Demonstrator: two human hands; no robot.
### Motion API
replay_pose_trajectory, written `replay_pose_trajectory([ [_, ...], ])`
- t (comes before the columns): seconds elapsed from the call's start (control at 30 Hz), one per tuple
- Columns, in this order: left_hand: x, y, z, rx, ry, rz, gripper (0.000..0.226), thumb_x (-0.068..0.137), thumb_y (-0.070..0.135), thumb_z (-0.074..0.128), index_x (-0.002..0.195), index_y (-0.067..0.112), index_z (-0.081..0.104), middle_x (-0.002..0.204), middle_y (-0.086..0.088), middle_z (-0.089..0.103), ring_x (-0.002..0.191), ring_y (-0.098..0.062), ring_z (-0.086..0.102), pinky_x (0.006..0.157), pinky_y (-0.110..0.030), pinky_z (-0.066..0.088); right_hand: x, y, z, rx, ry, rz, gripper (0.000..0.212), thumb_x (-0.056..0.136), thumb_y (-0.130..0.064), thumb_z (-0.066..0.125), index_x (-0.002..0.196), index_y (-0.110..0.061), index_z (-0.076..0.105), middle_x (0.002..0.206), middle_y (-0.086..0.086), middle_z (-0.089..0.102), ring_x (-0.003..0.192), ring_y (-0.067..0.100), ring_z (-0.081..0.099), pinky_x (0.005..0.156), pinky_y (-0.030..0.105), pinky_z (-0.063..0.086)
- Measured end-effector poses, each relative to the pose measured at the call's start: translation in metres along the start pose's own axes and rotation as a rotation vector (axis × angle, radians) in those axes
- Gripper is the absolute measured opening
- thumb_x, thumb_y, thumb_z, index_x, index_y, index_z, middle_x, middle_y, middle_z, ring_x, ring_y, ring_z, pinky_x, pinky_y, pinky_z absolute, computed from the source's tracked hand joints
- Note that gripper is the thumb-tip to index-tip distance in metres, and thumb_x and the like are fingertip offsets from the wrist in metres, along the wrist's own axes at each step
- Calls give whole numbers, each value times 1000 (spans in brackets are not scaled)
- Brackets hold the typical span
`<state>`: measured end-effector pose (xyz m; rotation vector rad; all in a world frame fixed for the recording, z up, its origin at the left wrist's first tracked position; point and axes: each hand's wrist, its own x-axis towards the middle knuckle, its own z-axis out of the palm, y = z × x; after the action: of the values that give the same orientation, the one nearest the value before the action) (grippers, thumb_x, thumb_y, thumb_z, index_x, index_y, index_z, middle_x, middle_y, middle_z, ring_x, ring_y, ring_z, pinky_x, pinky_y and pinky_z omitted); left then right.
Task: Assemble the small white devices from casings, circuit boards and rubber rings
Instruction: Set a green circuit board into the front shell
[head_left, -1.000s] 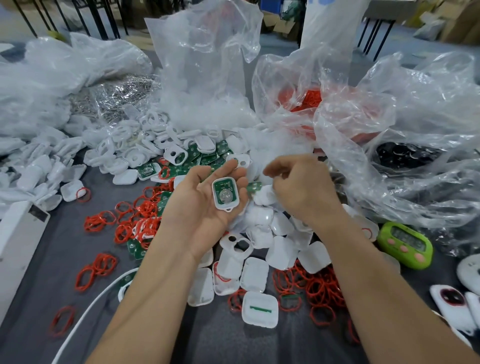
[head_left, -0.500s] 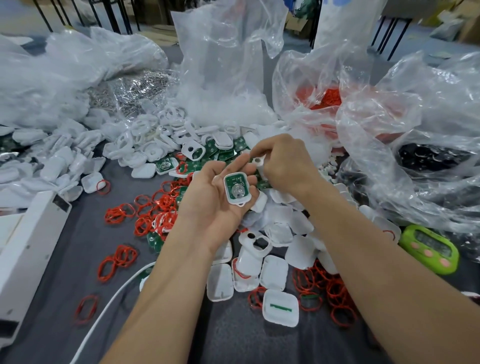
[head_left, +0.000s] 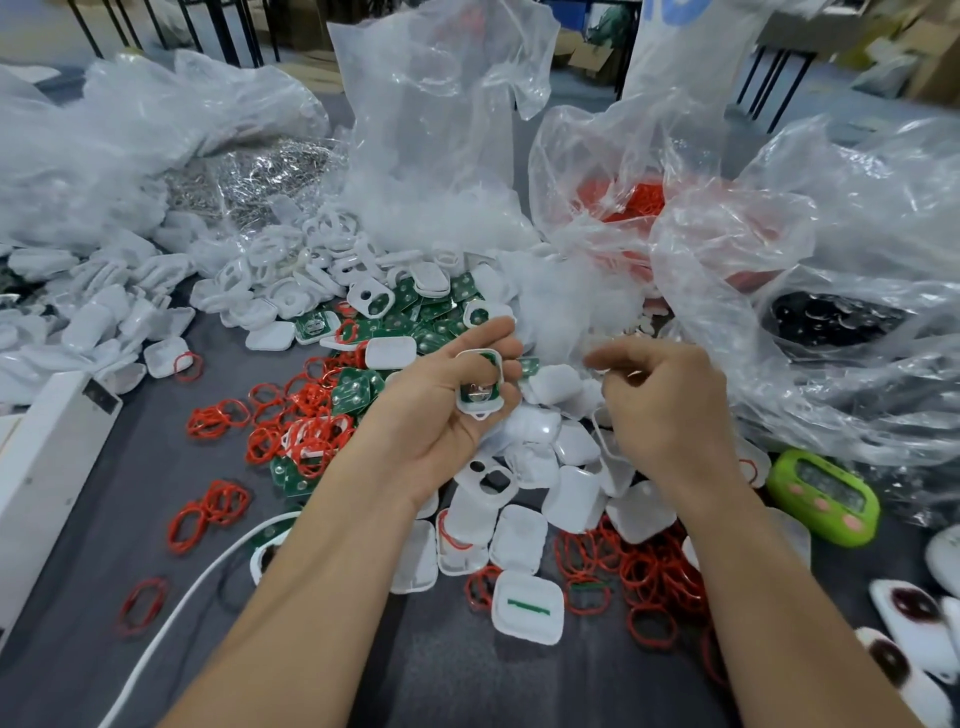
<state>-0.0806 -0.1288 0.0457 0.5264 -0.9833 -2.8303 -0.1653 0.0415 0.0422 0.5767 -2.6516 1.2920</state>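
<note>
The left hand (head_left: 441, 415) lies palm up, and its fingers curl round a white casing (head_left: 480, 410) and grip it by the edges. A green circuit board (head_left: 475, 395) sits inside it, facing up. I think the open side is kept on top so the next part can go in. The right hand (head_left: 670, 415) hovers just beside it with its fingers bent. I cannot tell if it pinches something small or nothing. Loose casings (head_left: 571, 447) and red rubber rings (head_left: 644, 571) lie on the grey table (head_left: 156, 467) under both hands, likely so each piece is easy to reach.
</note>
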Motion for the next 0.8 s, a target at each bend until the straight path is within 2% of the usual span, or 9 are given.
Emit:
replay_pose_trajectory([
  [0.13,-1,0,2,15,-4,8,41,93,-19,38,111,3,67,85,-8,72,67,-16,64,61,-21,56,10,-3,9,0,-24,-32,31,89,-4,63,97,-27,82,81,-18,72,66,-10,60,68,8,46],
  [0.3,0,2,1,-13,-10,7,37,93,-15,40,113,2,66,87,-9,71,69,-15,64,64,-21,56,46,-28,31,-3,-122,-164,26,90,-5,65,96,-24,83,88,-11,78,73,-3,65,73,7,48],
  [0.37,0,3,0,-41,-6,6,31,91,-9,46,114,1,65,87,-9,71,69,-16,65,63,-21,57,59,-40,41,-3,-194,-220,26,88,-6,65,93,-23,84,85,-9,78,76,0,69,73,13,53],
  [0.47,0,5,-1,-67,-9,7,32,82,-1,53,111,0,66,87,-10,69,70,-16,64,61,-22,57,75,-51,56,-130,-337,-221,20,85,-11,71,100,-20,82,96,0,79,94,16,71,84,24,54],
  [0.53,0,7,-3,-70,6,9,28,89,-1,48,110,0,66,88,-10,69,71,-16,64,61,-22,56,81,-56,67,-336,-441,-207,8,83,-13,72,84,-20,76,83,1,73,88,25,67,73,28,49],
  [0.57,1,7,-4,-70,15,11,28,92,-1,45,109,1,66,89,-11,68,71,-16,63,61,-22,56,81,-58,69,-420,-444,-205,12,82,-11,70,73,-18,68,71,0,65,81,27,63,66,28,43],
  [0.63,1,8,-5,-73,24,8,28,94,-1,43,108,0,67,89,-11,68,71,-16,64,60,-22,56,82,-58,71,-425,-386,-176,14,84,-10,66,71,-14,66,63,1,58,74,29,61,61,30,40],
  [0.73,2,11,-8,-80,32,2,30,93,-1,43,114,1,65,89,-11,69,71,-18,64,59,-23,58,78,-51,62,-266,-233,-177,14,91,-13,63,84,-13,76,73,7,70,75,29,65,66,37,53],
  [0.8,2,11,-8,-74,39,7,30,94,0,43,115,1,64,89,-11,69,71,-18,65,59,-24,58,71,-48,54,-264,-239,-184,13,92,-14,66,95,-15,79,87,10,76,85,30,68,77,38,57],
])
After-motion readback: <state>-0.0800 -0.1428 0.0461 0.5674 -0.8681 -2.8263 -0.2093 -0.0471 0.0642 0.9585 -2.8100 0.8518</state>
